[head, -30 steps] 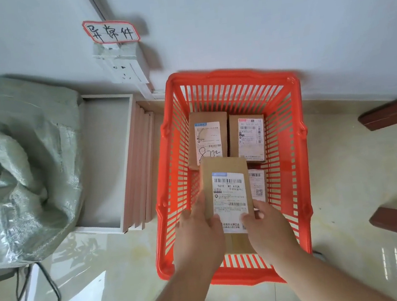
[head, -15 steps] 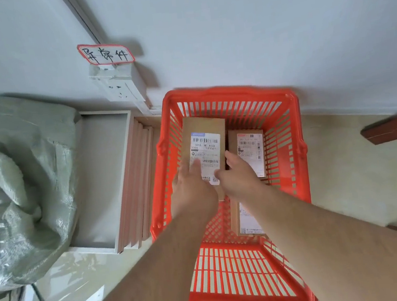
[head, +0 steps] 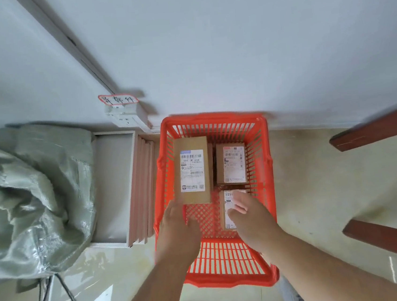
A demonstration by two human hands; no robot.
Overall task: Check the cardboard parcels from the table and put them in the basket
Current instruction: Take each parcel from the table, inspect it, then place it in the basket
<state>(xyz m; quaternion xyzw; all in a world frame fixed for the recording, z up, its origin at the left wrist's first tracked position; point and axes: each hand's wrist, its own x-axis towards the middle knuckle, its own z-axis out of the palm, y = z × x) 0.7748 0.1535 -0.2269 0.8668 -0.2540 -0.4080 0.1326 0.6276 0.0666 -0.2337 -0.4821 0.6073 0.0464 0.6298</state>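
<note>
**Parcels lying in the basket**

I am looking down into the red basket [head: 266,167] on the floor. The big parcel [head: 192,173] is lying flat at its far left, plain brown cardboard with a white barcode label facing up. Two smaller parcels [head: 230,164] [head: 228,208] are sitting to its right, also labelled. My left hand [head: 176,228] is hovering just at the big parcel's near edge, grip loose and holding nothing. My right hand [head: 248,216] is spreading open over the nearer small parcel, gripping nothing.
</note>
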